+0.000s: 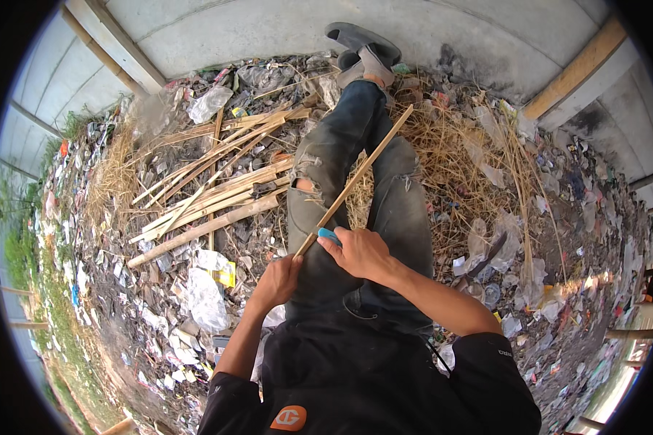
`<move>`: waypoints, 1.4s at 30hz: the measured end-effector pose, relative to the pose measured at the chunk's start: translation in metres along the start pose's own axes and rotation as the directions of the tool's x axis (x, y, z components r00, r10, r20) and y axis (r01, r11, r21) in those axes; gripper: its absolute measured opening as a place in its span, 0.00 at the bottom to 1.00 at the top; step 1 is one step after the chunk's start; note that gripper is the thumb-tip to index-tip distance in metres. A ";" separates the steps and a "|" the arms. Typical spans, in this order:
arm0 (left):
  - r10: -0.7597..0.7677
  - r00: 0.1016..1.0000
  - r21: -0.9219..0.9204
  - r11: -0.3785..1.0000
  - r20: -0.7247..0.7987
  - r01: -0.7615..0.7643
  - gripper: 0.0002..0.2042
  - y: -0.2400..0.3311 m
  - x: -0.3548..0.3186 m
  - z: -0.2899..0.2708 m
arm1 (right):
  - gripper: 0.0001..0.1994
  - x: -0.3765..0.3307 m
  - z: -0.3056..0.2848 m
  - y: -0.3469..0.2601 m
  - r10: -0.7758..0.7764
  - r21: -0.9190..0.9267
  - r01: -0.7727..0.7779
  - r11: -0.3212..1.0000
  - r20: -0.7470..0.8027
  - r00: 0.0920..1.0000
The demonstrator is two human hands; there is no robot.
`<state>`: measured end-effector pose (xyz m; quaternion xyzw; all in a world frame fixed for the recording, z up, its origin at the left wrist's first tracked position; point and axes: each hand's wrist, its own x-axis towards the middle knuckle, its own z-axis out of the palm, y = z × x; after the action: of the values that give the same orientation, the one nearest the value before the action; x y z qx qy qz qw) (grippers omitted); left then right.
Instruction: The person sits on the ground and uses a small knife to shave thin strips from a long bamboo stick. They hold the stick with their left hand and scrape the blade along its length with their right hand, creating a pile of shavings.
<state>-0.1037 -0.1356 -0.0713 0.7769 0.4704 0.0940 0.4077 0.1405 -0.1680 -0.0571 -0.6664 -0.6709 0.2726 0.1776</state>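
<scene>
my left hand (277,279) is closed around the near end of a long thin bamboo strip (355,180), down by my left thigh. the strip runs up and away to the right, crossing over both my legs in dark torn jeans (341,156), its far tip ending near my grey shoes (363,51). my right hand (359,251) is curled shut on a tool with a blue handle (329,235), pressed right against the strip just above my left hand; the blade itself i cannot tell, it is hidden by the strip and my fingers. both hands sit close together, almost touching, over my lap. to my left lies a loose pile of split bamboo pieces (210,196) on the ground, some thick, some thin, fanned out. around it there is scattered plastic litter (204,299) and wrappers. to my right is a heap of dry straw (457,159) mixed with more plastic scraps. a concrete wall (268,29) curves across the top beyond my feet. my black shirt (355,384) fills the bottom.
</scene>
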 end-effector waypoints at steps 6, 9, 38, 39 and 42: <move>0.031 0.998 0.080 0.996 -0.060 -0.026 0.18 -0.022 -0.025 0.002 | 0.31 0.030 0.000 0.021 -0.013 -0.073 0.008 0.997 -0.065 0.998; 0.037 0.997 0.070 0.997 -0.063 -0.032 0.17 -0.014 -0.020 -0.001 | 0.30 0.035 0.005 0.023 -0.003 -0.102 -0.009 0.995 -0.124 0.992; -0.099 0.995 0.171 0.980 -0.003 0.098 0.09 -0.118 -0.120 -0.018 | 0.37 0.083 -0.161 0.218 0.518 0.299 -0.428 0.853 -0.585 0.624; -0.084 0.996 0.159 0.983 -0.017 0.086 0.09 -0.113 -0.115 -0.014 | 0.36 0.078 -0.155 0.211 0.474 0.293 -0.375 0.880 -0.613 0.633; -0.082 0.997 0.085 0.993 -0.005 0.082 0.11 -0.090 -0.092 -0.007 | 0.34 0.061 -0.139 0.184 0.358 0.276 -0.229 0.934 -0.680 0.640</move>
<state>-0.2157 -0.1866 -0.1098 0.7735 0.5057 0.0578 0.3776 0.3680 -0.0967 -0.0663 -0.8022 -0.4046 0.0687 0.4336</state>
